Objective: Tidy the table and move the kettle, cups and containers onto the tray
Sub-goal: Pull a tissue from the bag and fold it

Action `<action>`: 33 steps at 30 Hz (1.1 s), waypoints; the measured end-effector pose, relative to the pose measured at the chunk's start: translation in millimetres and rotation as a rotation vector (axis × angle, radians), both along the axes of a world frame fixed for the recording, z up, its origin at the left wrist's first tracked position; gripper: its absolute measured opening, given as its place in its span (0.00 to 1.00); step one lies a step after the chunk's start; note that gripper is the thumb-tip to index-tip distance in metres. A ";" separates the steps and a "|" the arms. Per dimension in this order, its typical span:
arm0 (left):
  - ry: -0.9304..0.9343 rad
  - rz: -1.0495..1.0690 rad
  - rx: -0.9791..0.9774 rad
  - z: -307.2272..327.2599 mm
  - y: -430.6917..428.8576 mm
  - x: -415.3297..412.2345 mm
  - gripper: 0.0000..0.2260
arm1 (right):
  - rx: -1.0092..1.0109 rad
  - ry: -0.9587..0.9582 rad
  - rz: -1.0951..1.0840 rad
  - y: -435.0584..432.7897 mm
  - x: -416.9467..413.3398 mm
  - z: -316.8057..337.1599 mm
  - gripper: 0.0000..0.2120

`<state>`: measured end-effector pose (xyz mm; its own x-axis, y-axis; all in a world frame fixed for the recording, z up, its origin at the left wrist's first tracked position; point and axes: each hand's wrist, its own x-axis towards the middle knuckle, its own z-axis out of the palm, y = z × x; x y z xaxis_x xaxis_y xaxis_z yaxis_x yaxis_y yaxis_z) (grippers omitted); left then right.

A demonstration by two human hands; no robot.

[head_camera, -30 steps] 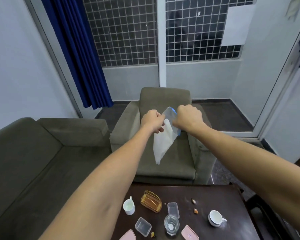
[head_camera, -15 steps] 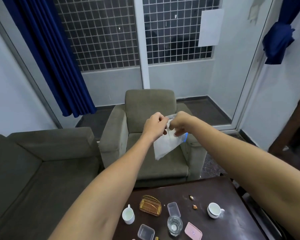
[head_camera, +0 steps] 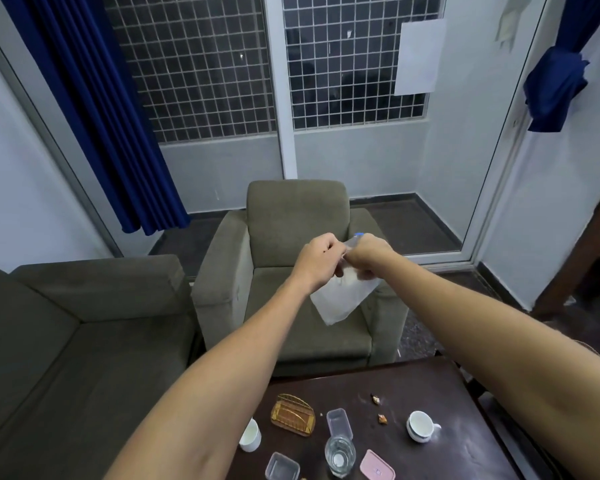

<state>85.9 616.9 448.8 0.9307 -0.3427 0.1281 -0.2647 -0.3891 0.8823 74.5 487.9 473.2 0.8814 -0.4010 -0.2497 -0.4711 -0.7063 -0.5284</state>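
Both arms reach out over the armchair. My left hand and my right hand pinch the top of a clear plastic bag with a blue strip; the bag hangs below them, tilted. On the dark table stand a white cup at the right and another white cup at the left. Two clear containers, a glass and a pink lid lie between. No kettle or tray is in view.
A golden wire holder and two small scraps lie on the table. A grey armchair stands beyond it, a sofa to the left. A wooden piece of furniture is at the right.
The camera view has swung slightly and my hands have drawn closer together on the bag's top edge. The bag now hangs tilted to the right. The table items have not moved.
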 end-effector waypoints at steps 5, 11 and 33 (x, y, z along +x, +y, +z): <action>0.054 -0.039 -0.104 0.6 -1.0 -7.3 0.07 | -0.186 -0.032 0.104 -2.0 -5.9 -12.3 0.13; -0.018 0.012 -0.205 0.1 2.4 -6.6 0.09 | -0.255 -0.151 0.133 -7.8 -7.4 -2.1 0.31; 0.568 0.002 -1.011 -29.9 40.0 16.6 0.34 | -0.200 -0.312 0.302 -3.2 -5.8 36.6 0.14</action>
